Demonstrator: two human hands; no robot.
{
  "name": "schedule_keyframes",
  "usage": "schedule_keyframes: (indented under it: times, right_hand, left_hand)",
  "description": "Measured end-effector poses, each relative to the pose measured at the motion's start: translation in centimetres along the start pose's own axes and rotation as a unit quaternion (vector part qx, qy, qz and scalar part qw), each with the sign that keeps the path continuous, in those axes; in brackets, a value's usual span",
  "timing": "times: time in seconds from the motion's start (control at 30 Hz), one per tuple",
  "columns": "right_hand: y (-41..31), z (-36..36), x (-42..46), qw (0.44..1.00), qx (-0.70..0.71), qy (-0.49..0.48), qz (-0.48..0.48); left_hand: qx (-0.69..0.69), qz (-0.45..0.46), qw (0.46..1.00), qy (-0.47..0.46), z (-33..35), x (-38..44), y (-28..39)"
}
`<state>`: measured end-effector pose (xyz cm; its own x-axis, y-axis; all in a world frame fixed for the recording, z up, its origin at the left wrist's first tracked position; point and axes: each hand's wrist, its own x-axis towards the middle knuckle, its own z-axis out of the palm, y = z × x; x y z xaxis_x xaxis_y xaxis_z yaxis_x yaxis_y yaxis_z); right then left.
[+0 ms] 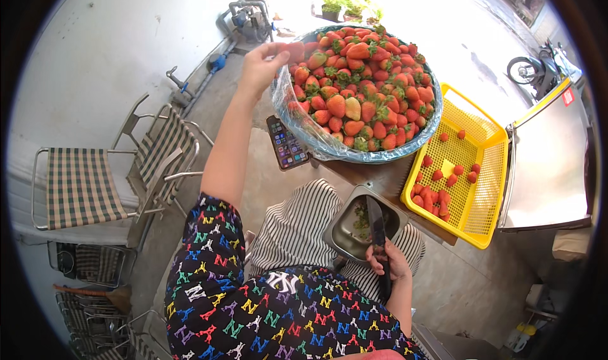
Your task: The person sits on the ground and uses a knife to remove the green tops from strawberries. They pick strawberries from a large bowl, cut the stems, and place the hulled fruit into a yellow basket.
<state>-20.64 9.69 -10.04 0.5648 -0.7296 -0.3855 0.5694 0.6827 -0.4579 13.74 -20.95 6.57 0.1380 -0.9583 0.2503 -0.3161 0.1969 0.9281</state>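
My left hand (pixel 266 65) is at the left rim of a large round container lined with clear plastic (pixel 304 134), pinching a strawberry (pixel 293 51) between thumb and fingers. The container is heaped with strawberries (pixel 361 89) bearing green leaves. My right hand (pixel 392 260) is closed around the dark handle of a knife (pixel 376 220), its blade pointing up over a metal pan (pixel 339 229). Green leafy scraps (pixel 362 220) lie in the pan, between my knees. At right, a yellow plastic basket (pixel 496 170) holds a number of red strawberries (pixel 430 200) without visible leaves.
A smartphone (pixel 288 143) with a lit screen lies left of the container. The container and basket rest on a brown wooden surface (pixel 380 172). Checked folding chairs (pixel 83 186) stand at left, near pipes and a pump (pixel 249 22). A motorcycle (pixel 541 70) and a metal cabinet (pixel 551 165) are at right.
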Motion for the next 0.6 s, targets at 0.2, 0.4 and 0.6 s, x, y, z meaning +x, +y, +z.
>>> schedule_keyframes:
  times: [0.2, 0.4, 0.6]
  right_hand:
    - [-0.4, 0.0, 0.8, 1.000, -0.014, 0.022, 0.007]
    - [-0.7, -0.5, 0.7, 1.000, -0.009, -0.012, 0.001]
    - [-0.9, -0.2, 0.8, 1.000, -0.009, -0.021, 0.003]
  left_hand:
    - [0.256, 0.017, 0.966, -0.018, 2.2, 8.3, -2.6]
    - [0.407, -0.014, 0.910, -0.075, 3.4, 7.6, -0.6]
    - [0.375, 0.056, 0.924, -0.041, 2.3, 7.5, -0.8]
